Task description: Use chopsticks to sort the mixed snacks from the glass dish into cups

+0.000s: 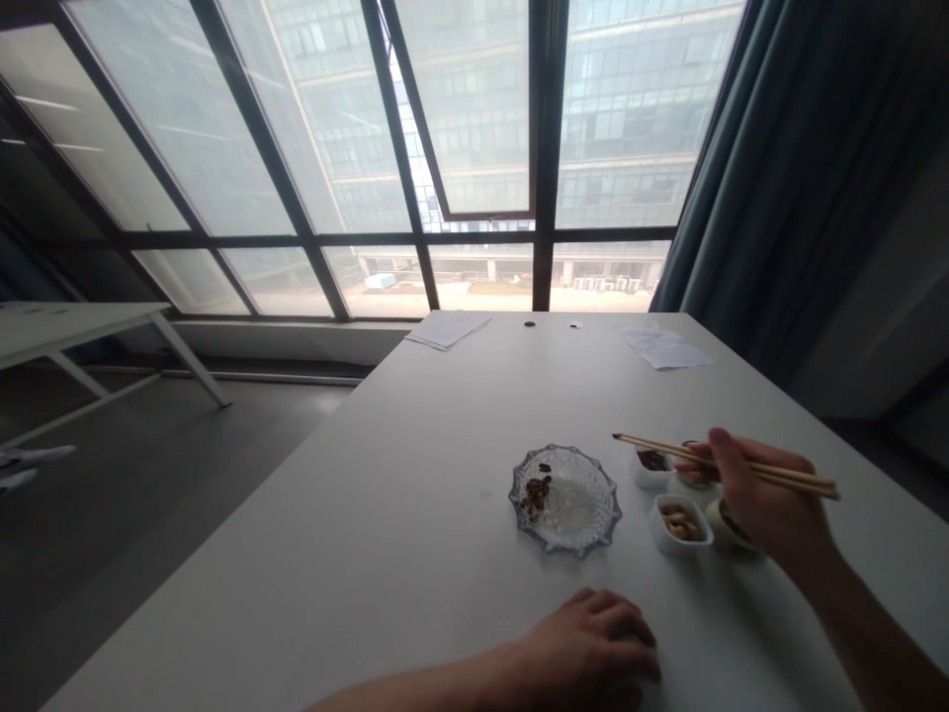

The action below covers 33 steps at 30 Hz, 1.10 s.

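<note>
A pair of wooden chopsticks (667, 448) is held in my right hand (771, 499), closed around them above the small containers. The chopstick tips point left, past the containers; they look dark, and I cannot tell whether they pinch anything. To their left on the table is a scalloped clear glass plate (585, 509), with several dark brown pieces (537, 491) on its left side. My left hand (593, 643) rests on the table in front of the plate, its fingers loosely bent and nothing visible in them. Its thumb and palm are hidden.
Beneath my right hand stand a white tub of dark pieces (652, 463), a white tub of pale brown pieces (682, 524) and partly covered round containers (731, 524). Papers (449, 329) and more sheets (663, 348) lie at the table's far end, before the windows.
</note>
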Each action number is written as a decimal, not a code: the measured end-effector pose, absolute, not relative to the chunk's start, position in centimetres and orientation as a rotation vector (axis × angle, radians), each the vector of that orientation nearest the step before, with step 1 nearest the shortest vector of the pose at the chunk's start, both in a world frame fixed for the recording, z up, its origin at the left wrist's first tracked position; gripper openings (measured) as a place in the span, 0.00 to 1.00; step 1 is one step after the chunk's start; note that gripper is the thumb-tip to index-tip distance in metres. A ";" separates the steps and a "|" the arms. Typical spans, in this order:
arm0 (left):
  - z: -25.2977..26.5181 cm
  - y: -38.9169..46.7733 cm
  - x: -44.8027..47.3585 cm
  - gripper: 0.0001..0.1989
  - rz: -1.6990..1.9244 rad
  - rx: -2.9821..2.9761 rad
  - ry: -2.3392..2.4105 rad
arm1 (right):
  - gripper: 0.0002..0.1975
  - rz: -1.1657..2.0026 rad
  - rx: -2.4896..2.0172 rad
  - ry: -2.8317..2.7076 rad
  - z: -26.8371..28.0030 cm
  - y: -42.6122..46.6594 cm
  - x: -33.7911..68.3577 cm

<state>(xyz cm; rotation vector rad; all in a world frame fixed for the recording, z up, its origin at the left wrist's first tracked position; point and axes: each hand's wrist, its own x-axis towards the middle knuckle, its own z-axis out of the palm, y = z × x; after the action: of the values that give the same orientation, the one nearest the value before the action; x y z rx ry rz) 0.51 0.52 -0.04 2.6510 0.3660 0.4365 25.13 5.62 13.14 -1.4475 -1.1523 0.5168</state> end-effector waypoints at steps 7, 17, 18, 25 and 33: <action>0.7 0.3 0.5 0.12 0.399 2.622 0.398 | 0.23 0.493 -1.556 -1.173 13.0 5.5 28.8; 0.0 0.2 0.5 0.12 0.452 2.633 0.402 | 0.22 0.842 -1.271 -1.676 10.8 5.7 21.0; -0.1 0.3 0.6 0.12 0.459 2.636 0.397 | 0.22 0.840 -1.254 -1.728 10.6 6.0 20.4; -1.4 0.8 0.5 0.14 0.430 2.642 0.344 | 0.23 0.809 -1.176 -1.862 10.0 7.9 18.3; -2.9 0.9 0.8 0.14 0.463 2.676 0.328 | 0.23 0.926 -1.121 -1.787 8.4 8.9 17.4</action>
<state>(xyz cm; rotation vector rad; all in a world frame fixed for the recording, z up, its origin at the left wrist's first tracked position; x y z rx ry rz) 0.82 0.88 -2.92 2.6757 0.3279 0.4628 17.42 8.94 8.35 -1.1205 -1.7869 0.9263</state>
